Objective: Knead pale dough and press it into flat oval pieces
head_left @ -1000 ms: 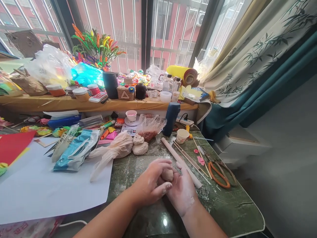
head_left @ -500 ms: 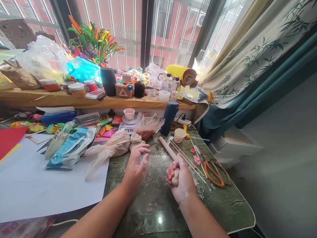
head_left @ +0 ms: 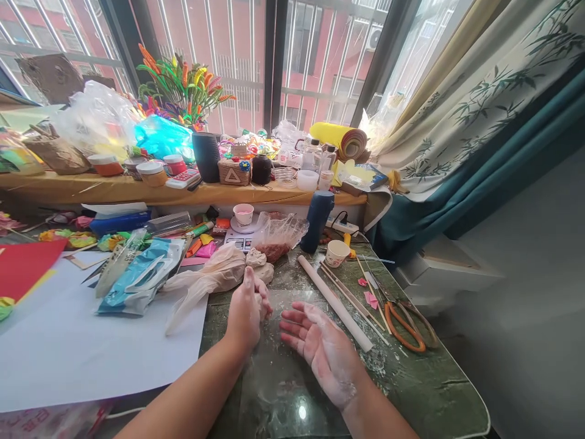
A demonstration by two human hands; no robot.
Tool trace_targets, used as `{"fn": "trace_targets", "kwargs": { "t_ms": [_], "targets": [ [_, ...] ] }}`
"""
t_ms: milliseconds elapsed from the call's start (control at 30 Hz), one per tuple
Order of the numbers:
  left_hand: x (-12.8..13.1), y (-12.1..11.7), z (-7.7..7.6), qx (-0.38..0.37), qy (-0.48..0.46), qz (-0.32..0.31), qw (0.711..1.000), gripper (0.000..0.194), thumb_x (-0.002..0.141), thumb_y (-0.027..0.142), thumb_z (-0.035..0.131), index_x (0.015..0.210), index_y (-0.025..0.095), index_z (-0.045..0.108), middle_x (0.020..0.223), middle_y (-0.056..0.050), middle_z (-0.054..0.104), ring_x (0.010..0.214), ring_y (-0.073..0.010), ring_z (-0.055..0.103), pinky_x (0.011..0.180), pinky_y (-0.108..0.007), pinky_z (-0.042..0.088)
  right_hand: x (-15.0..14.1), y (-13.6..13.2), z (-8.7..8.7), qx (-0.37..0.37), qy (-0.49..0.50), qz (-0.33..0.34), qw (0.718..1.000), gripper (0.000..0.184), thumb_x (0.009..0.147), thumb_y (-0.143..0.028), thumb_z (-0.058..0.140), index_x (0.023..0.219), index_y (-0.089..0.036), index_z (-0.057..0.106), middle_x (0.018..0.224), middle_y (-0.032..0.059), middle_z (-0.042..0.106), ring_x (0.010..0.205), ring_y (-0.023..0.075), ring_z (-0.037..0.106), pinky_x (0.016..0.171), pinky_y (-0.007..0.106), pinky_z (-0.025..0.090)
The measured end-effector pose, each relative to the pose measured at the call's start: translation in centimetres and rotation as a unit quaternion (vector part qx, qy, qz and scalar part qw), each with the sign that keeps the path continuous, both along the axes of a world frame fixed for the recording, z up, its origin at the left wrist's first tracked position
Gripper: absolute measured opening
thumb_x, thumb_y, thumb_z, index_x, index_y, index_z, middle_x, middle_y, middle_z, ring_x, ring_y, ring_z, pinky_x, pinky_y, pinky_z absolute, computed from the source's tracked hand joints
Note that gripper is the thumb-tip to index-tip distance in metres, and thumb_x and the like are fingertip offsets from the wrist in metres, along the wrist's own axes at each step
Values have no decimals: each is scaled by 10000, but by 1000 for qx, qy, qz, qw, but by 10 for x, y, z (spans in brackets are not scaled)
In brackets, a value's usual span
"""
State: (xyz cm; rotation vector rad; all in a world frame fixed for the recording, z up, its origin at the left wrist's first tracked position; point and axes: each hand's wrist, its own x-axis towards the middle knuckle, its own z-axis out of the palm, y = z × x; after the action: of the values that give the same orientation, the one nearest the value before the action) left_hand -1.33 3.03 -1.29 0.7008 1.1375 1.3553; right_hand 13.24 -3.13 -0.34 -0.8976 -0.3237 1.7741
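Note:
My left hand [head_left: 247,311] is turned thumb up, its fingers curled round a small pale lump of dough [head_left: 259,300] that is mostly hidden. Apart from it, my right hand [head_left: 320,347] is open, palm facing left, with fingers spread and nothing in them. White powder coats both hands. Behind my left hand, larger lumps of dough [head_left: 259,268] lie beside a thin plastic bag [head_left: 219,271]. A pale rolling pin [head_left: 336,303] rests on the dark green tabletop [head_left: 274,390] beyond my right hand.
Thin sticks [head_left: 351,294], scissors with orange handles [head_left: 404,326] and a paper cup [head_left: 337,253] are on the right. A dark blue bottle [head_left: 317,221] stands at the back near a kitchen scale [head_left: 238,242]. White paper [head_left: 150,353] and a blue packet [head_left: 139,277] lie left.
The small dough lump has passed from my right hand to my left. My right hand has opened and moved slightly left, while my left fingers have curled. The view has shifted a little.

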Motion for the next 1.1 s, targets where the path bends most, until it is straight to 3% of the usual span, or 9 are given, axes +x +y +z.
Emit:
{"fn": "trace_targets", "kwargs": {
  "t_ms": [200,300,367,433,533,667,833,1000,1100],
  "targets": [
    [5,-13,1,59,146,-71,985,644,823,826,445,602,222,444,457,32,461,390,-114,408,409,-238,345,-18,-11,-5,-78,144,16,986,279,822,-345,719,1017,-148,684,897,105,770,889,241,739,856,371,559],
    [7,-31,8,272,305,-234,882,613,828,795,484,875,206,650,766,-63,690,722,-231,654,755,-387,552,-16,-4,-1,-89,187,6,978,284,918,-399,582,923,-138,693,814,94,758,812,229,737,761,339,574],
    [7,-39,13,369,355,-336,790,640,844,744,530,1217,234,633,1111,-110,728,1074,-315,664,1108,-539,394,-8,4,3,-102,182,-31,977,302,937,-401,544,921,-140,697,804,89,759,775,224,736,698,328,576],
    [6,-40,13,414,366,-359,752,660,895,682,523,1410,269,511,1415,-129,602,1362,-357,502,1234,-595,137,0,12,5,-121,150,-92,977,290,931,-409,553,896,-159,694,762,67,753,676,195,717,592,288,552],
    [1,-34,5,410,347,-271,799,546,973,603,447,1411,280,492,1531,-130,491,1473,-346,367,1235,-581,153,10,19,2,-81,93,-172,977,365,894,-503,598,694,-199,624,545,-4,638,465,134,599,406,208,402],
    [-4,-22,-6,354,303,-166,869,401,1013,524,412,1246,249,587,1363,-132,612,1321,-318,531,1119,-500,386,13,21,-11,20,27,-172,984,545,825,-646,630,526,-223,460,387,-56,446,349,117,461,336,206,273],
    [-1,-21,-7,329,305,-153,881,290,1014,435,456,1117,239,643,1211,-100,678,1190,-274,601,1050,-428,438,6,25,-20,50,-96,-194,975,528,797,-588,712,518,-239,431,376,-58,451,361,125,461,360,235,320],
    [3,-18,-7,331,310,-219,864,299,976,435,510,1108,227,679,1221,-110,681,1163,-280,612,1031,-429,452,-13,16,8,47,-26,-95,994,344,826,-560,727,898,-225,695,841,34,763,796,197,715,658,291,546],
    [0,-11,-7,250,295,-169,906,325,905,482,601,1029,203,713,1063,-100,719,1009,-267,651,924,-396,497,-15,2,26,88,65,30,994,536,825,-611,718,1168,-202,673,1221,103,726,1171,251,659,979,379,507]
  ]
}}
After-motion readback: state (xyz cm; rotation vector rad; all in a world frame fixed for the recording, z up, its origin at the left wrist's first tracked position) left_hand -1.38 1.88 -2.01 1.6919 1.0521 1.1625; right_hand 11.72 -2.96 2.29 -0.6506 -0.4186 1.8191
